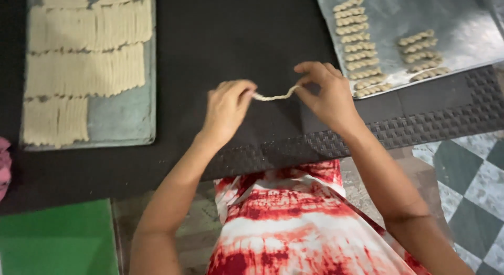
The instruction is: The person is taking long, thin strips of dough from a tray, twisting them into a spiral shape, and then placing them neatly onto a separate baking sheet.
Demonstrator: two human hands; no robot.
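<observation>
The dough strip (275,96) lies from 9 to 3 o'clock; left hand (227,108) and right hand (326,95) each pinch one end tight.

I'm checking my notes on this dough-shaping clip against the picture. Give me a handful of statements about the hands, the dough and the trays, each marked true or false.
1. Both hands hold one thin strip of dough between them. True: the left hand pinches one end, the right hand the other.
2. The strip lies flat on the metal tray. False: it hangs between the fingers above the dark mat.
3. The metal tray at the upper right holds twisted dough pieces in two columns. True.
4. The tray on the left is completely covered with dough. False: its lower right part is bare; ridged dough sheets fill the rest.
5. The twisted pieces fill the metal tray. False: most of it is bare.
</observation>
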